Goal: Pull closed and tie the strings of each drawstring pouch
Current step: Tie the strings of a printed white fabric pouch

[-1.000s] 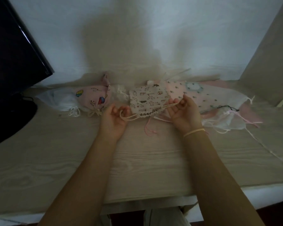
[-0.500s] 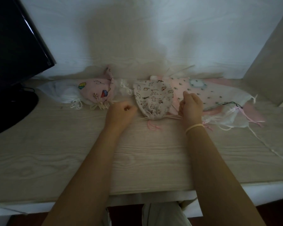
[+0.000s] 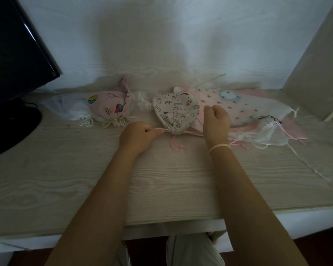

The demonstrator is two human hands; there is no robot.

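A white pouch with small cartoon prints [image 3: 176, 110] lies mid-desk, its mouth gathered tight toward me. My left hand [image 3: 137, 136] pinches its cream string to the left of the mouth. My right hand [image 3: 216, 121] is curled on the string running out to the right. Left of it lie a pink pouch with coloured prints [image 3: 112, 108] and a sheer white pouch [image 3: 73, 110], both with knotted strings. To the right lie a pale pouch with small dark prints [image 3: 236, 106], a sheer pouch [image 3: 265, 133] and pink cords [image 3: 174, 145], loose and flat.
A dark monitor [image 3: 13, 60] on a black base [image 3: 10, 131] fills the left back corner. A panel [image 3: 315, 60] stands at the right. The wall runs close behind the pouches. Bare desk wood [image 3: 171, 179] lies between the pouches and the front edge.
The printed white pouch's mouth went from open and flat to gathered tight. My hands drew apart along its strings, left hand moving left, right hand staying curled at the right.
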